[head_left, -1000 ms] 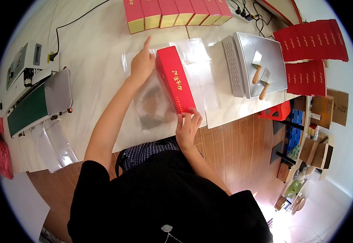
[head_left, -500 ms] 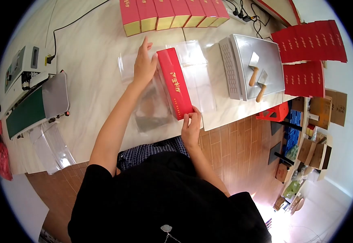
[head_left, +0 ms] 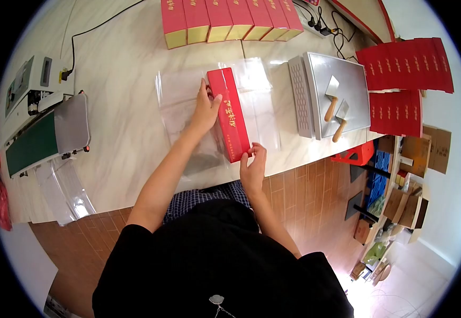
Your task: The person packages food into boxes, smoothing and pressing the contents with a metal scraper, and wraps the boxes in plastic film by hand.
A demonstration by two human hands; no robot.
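Note:
A long red box (head_left: 229, 114) with gold lettering lies on clear plastic film (head_left: 259, 100) on the marbled table. My left hand (head_left: 206, 110) is at the box's left side near its far end, thumb on the top face and fingers along the side. At the near right corner, my right hand (head_left: 253, 167) pinches the box's end between thumb and fingers. The film spreads out on both sides of the box.
Several red and gold boxes (head_left: 220, 21) stand in a row at the back. A metal plate (head_left: 347, 79) with two wooden-handled scrapers is on the right, beside stacked red packaging (head_left: 397, 111). A machine with a green belt (head_left: 34, 140) sits at the left.
My left hand has come down from beyond the box's left edge and now grips its side. My right hand stays at the near end. The view has shifted slightly.

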